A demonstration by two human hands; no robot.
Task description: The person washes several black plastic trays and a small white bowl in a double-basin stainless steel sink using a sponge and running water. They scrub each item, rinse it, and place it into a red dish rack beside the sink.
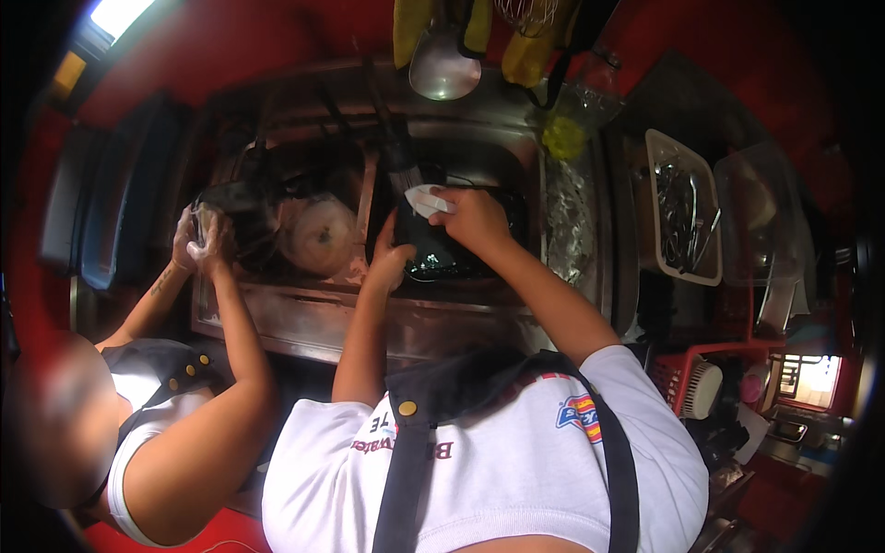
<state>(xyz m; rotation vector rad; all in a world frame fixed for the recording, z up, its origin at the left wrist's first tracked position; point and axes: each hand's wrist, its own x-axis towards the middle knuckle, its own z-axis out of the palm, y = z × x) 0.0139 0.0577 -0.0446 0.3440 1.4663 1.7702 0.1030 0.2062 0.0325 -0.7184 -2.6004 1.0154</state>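
Observation:
My right hand (473, 218) grips a small white pointed dish (427, 200) over the right basin of a stainless steel sink (318, 314). Just left of the dish, water (404, 176) seems to run from a dark faucet. My left hand (393, 259) is lower and to the left, thumb and fingers spread against something dark in the basin; whether it holds this is unclear. Below the hands lies a dark, shiny, wet surface (442, 249) with bright reflections. The left basin holds a round pale item (319, 235), seen dimly.
A co-worker's soapy hands (207, 231) handle an item at the left basin. A ladle (444, 66) and whisk (529, 14) hang above. Right of the sink stand a cutlery-filled white tray (709, 263), a clear plastic container (760, 214) and a red basket (691, 352). Blue trays (114, 207) stand far left.

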